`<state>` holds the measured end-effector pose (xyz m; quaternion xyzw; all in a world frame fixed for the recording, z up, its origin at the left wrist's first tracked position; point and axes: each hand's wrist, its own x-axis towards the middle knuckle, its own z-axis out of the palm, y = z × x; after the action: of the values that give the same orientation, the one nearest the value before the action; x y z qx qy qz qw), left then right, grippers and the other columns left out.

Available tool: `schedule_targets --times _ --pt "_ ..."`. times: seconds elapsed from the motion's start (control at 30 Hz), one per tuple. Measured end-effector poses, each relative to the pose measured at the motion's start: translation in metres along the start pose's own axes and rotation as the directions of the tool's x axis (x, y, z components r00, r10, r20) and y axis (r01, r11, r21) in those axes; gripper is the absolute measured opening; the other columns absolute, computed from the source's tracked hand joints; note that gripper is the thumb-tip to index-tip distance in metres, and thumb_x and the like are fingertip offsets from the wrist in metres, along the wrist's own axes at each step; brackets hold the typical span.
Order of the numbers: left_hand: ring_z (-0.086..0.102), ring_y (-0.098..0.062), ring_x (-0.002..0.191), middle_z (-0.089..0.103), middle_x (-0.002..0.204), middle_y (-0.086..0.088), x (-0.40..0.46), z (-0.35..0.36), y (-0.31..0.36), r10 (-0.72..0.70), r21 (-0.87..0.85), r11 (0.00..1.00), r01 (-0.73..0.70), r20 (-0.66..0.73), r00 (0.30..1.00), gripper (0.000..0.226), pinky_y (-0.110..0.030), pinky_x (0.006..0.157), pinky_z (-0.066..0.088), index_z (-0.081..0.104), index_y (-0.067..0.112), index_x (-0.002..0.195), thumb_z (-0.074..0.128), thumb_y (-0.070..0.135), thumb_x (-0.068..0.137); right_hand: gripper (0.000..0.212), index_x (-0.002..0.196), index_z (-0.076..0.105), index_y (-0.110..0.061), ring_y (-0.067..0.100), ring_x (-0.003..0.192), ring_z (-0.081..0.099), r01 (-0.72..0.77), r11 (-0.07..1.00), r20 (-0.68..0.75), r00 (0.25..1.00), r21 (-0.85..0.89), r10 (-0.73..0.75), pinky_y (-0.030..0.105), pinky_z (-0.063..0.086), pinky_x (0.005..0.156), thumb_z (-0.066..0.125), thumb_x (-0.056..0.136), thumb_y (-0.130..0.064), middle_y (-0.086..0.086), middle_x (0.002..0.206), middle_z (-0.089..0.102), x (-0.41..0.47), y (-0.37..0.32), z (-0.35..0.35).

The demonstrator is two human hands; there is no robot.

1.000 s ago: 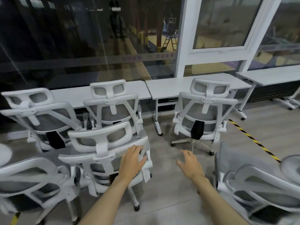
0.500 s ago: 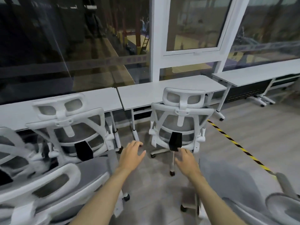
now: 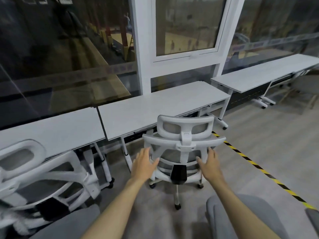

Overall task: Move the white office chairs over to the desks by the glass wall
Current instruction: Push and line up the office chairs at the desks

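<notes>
A white office chair [image 3: 184,140] with grey mesh back and headrest stands facing the middle desk [image 3: 155,107] by the glass wall [image 3: 60,54]. My left hand [image 3: 144,163] is spread open at the left edge of its backrest frame, thumb against it. At the right edge of the backrest is my right hand [image 3: 209,163], fingers apart. Neither hand is closed around the frame. A second white chair [image 3: 46,176] stands at the left desk [image 3: 50,133].
A grey chair seat [image 3: 245,216] sits at the bottom right and another grey seat [image 3: 69,223] at the bottom left, both close to my arms. Yellow-black tape [image 3: 259,168] crosses the floor on the right. A third desk [image 3: 262,73] stands farther right.
I have turned right and moved closer to the desks. Both hands have reached forward from open air to the sides of the middle chair's backrest.
</notes>
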<state>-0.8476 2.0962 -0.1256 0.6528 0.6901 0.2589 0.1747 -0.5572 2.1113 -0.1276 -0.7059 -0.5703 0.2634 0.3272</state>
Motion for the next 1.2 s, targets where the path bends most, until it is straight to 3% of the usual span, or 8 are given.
schedule_targets --times 0.23,0.33,0.43,0.6,0.77,1.0,1.1,1.2 --pt "0.028 -0.026 0.149 0.026 0.164 -0.007 0.104 0.04 0.013 -0.129 -0.014 0.992 0.129 0.037 0.991 0.097 -0.046 0.117 0.034 0.016 0.016 0.16 0.055 0.07 0.089 0.101 0.16 -0.002 -0.001 0.028 0.157 -0.001 -0.197 0.956 0.012 0.98 0.216 0.199 0.043 0.014 0.126 0.058 0.097 -0.053 0.018 0.169 -0.008 0.104 0.019 0.004" --pt "0.021 -0.026 0.153 0.023 0.166 -0.009 0.133 0.051 0.015 -0.193 0.012 0.981 0.193 0.112 0.975 0.1 -0.045 0.12 0.028 0.011 0.018 0.161 0.052 0.073 0.089 0.098 0.16 -0.009 -0.005 0.027 0.156 -0.007 -0.242 0.942 0.095 0.97 0.233 0.225 0.04 0.01 0.123 0.06 0.1 -0.039 0.018 0.167 -0.016 0.12 0.031 0.016" --pt "0.024 -0.025 0.15 0.032 0.162 -0.005 0.141 0.059 0.007 -0.14 0.109 0.986 0.128 0.108 0.984 0.092 -0.042 0.12 0.023 0.007 0.022 0.162 0.037 0.075 0.093 0.101 0.161 -0.014 -0.021 0.005 0.148 -0.011 -0.196 0.939 0.096 0.98 0.284 0.176 0.038 0.015 0.121 0.065 0.098 -0.029 0.008 0.167 -0.024 0.121 0.045 0.021" --pt "0.047 -0.022 0.129 0.053 0.138 0.0 0.122 0.071 -0.009 0.048 0.34 0.939 -0.043 -0.006 0.999 0.083 -0.038 0.11 0.039 0.028 0.018 0.157 0.019 0.074 0.097 0.117 0.159 -0.019 -0.03 0.0 0.147 -0.022 -0.182 0.922 0.114 0.982 0.343 0.151 0.03 0.008 0.116 0.074 0.088 -0.041 -0.002 0.165 -0.028 0.128 0.047 0.02" --pt "0.051 -0.019 0.12 0.058 0.132 0.004 0.112 0.068 -0.003 0.006 0.353 0.936 -0.006 0.001 1.0 0.086 -0.038 0.102 0.043 0.04 0.02 0.153 0.013 0.077 0.096 0.119 0.159 -0.02 -0.023 0.001 0.146 -0.017 -0.221 0.923 0.14 0.973 0.314 0.185 0.039 0.006 0.122 0.074 0.088 -0.041 -0.001 0.166 -0.029 0.151 0.032 0.014" --pt "0.044 -0.024 0.136 0.048 0.151 -0.005 0.115 0.053 0.012 -0.167 0.052 0.985 0.166 0.006 0.986 0.092 -0.04 0.117 0.029 0.017 0.022 0.16 0.053 0.07 0.09 0.108 0.159 -0.018 -0.017 0.012 0.153 -0.021 -0.192 0.942 0.243 0.962 0.274 0.125 0.036 -0.001 0.123 0.066 0.096 -0.038 0.003 0.166 -0.027 0.173 0.019 0.021" --pt "0.024 -0.022 0.148 0.032 0.161 0.002 0.111 0.063 0.01 -0.25 -0.099 0.962 0.256 0.072 0.966 0.112 -0.035 0.12 0.005 0.002 0.036 0.16 0.06 0.082 0.076 0.101 0.161 -0.013 -0.021 0.015 0.155 -0.015 -0.174 0.943 0.257 0.961 0.285 0.099 0.044 0.003 0.127 0.063 0.098 -0.04 0.004 0.168 -0.021 0.183 0.013 0.031" --pt "0.008 -0.018 0.149 0.025 0.162 0.003 0.109 0.07 0.012 -0.306 -0.169 0.936 0.309 0.041 0.951 0.12 -0.032 0.116 -0.003 0.001 0.041 0.159 0.064 0.086 0.068 0.097 0.161 -0.012 -0.029 0.014 0.155 -0.015 -0.172 0.924 0.259 0.962 0.341 0.084 0.05 0.007 0.127 0.061 0.098 -0.044 -0.001 0.169 -0.019 0.189 0.003 0.045"
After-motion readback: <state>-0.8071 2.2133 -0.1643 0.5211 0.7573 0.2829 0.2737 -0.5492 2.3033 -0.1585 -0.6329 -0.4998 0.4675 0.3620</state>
